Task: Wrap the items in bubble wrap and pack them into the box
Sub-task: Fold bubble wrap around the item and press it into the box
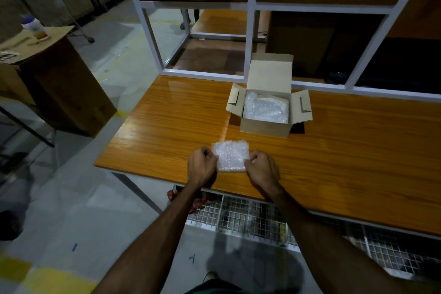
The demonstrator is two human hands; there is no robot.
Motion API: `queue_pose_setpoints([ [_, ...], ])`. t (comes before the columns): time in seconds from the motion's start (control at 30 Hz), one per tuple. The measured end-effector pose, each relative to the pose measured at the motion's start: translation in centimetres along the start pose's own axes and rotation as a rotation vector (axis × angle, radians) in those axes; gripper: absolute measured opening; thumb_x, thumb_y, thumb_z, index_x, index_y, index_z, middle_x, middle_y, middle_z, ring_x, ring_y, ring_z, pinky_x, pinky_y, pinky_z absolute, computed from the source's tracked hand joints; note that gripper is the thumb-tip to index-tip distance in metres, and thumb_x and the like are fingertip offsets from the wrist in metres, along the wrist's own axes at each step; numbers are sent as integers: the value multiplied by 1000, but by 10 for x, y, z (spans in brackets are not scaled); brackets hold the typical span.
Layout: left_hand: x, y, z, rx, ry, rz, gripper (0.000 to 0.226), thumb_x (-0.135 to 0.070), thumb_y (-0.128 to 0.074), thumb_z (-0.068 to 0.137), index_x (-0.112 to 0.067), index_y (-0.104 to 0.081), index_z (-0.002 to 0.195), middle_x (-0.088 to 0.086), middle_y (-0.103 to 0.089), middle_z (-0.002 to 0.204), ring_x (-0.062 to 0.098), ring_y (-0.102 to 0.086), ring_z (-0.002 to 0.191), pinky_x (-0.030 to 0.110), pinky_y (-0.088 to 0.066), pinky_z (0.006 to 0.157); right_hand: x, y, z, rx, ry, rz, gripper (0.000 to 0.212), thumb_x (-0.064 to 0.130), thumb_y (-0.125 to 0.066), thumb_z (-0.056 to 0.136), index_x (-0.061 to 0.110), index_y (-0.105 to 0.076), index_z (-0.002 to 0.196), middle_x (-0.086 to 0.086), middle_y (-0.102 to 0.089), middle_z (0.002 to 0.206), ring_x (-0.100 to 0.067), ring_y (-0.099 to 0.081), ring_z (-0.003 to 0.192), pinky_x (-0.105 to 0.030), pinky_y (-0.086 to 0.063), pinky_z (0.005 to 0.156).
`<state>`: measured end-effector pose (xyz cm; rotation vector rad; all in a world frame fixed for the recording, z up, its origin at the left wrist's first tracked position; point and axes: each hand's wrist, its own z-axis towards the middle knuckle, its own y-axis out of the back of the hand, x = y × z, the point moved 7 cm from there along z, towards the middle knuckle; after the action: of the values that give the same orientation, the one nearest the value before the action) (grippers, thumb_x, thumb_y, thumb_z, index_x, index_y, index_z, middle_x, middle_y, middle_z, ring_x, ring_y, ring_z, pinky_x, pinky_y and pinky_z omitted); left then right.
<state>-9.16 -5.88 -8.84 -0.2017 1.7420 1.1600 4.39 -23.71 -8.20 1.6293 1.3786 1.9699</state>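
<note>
While you've got one wrapped bundle (231, 155) pinched at both sides, you're prob past the halfway mark. Your left hand (202, 166) has curled fingers gripping the bundle's left edge; your right hand (262, 169) does the same on the right edge, thumb and fingers closed on the wrap. It sits on the table (358, 150) near the front edge, right in front of you. At 12 o'clock from it, a bit toward 1, the box (267, 112) stands w/ flaps open, and bubble wrap (265, 110) already fills much of the inside, so at least one item looks packed. Left to do, I'd judge: move this bundle into the box, then close the flaps. Can't tell what's inside the wrap.
</note>
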Motion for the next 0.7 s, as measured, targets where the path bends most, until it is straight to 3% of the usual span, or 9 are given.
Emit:
queue_pose_setpoints([
  [0.07, -4, -1, -2, -6, -44, 14, 11, -12, -68, 95, -11, -63, 85, 2, -65, 74, 14, -56, 64, 25, -43, 58, 1, 0, 0, -8, -5, -19, 15, 33, -64, 93, 27, -56, 81, 8, -60, 73, -13, -58, 67, -29, -38, 59],
  [0.2, -4, 0, -3, -74, -83, 65, 15, -13, -67, 95, -11, -59, 83, 2, -60, 70, 16, -54, 59, 27, -45, 56, -1, -5, 4, -19, -32, -59, 14, 40, -65, 93, 29, -57, 94, 9, -62, 82, -16, -61, 75, -33, -50, 70],
  [0.27, -1, -2, -4, -102, -75, 111, 24, -35, -62, 98, -14, -56, 87, 4, -59, 76, 21, -56, 66, 29, -46, 58, -2, -3, 6, -39, -67, -78, 21, 46, -67, 93, 29, -58, 102, 8, -66, 90, -16, -63, 80, -34, -52, 73],
  [0.33, 1, -7, -7, -131, -55, 146, 55, -69, -42, 96, -16, -53, 89, 3, -56, 80, 18, -50, 69, 29, -42, 61, -3, -2, 8, -56, -116, -93, 32, 55, -67, 91, 28, -59, 106, 8, -66, 94, -19, -65, 87, -34, -52, 78],
  [0.4, 0, -11, -9, -107, 25, 197, 70, -84, -35, 89, -16, -52, 88, 3, -56, 80, 19, -50, 71, 33, -46, 67, -3, -4, 10, -88, -156, -125, 40, 64, -67, 87, 26, -62, 96, 8, -66, 88, -19, -66, 83, -35, -54, 81],
  [0.47, -3, -11, -6, -51, 139, 259, 49, -66, -60, 92, -19, -55, 85, 1, -62, 81, 23, -59, 78, 39, -52, 79, -4, -9, 11, -104, -186, -140, 50, 69, -67, 85, 20, -63, 76, 8, -65, 70, -17, -64, 67, -38, -58, 76],
  [0.53, -3, -11, 0, 6, 262, 205, 30, -43, -74, 92, -21, -58, 80, -1, -64, 80, 23, -64, 79, 35, -53, 76, -10, -15, 13, -108, -235, -123, 54, 68, -69, 83, 19, -61, 63, 6, -61, 60, -16, -62, 58, -38, -59, 70],
  [0.6, -9, -9, 4, 49, 291, 86, 21, -28, -74, 94, -18, -58, 84, -2, -63, 81, 18, -62, 75, 28, -46, 61, -12, -15, 14, -121, -252, -119, 54, 67, -69, 81, 19, -60, 60, 5, -61, 60, -18, -63, 60, -38, -59, 70],
  [0.7, -27, -7, 7, 107, 186, -256, 16, -9, -69, 95, -14, -54, 91, 1, -59, 85, 20, -59, 79, 22, -46, 56, -13, -14, 12, -131, -264, 40, 42, 56, -72, 86, 20, -63, 66, 5, -64, 67, -16, -64, 68, -36, -52, 77],
])
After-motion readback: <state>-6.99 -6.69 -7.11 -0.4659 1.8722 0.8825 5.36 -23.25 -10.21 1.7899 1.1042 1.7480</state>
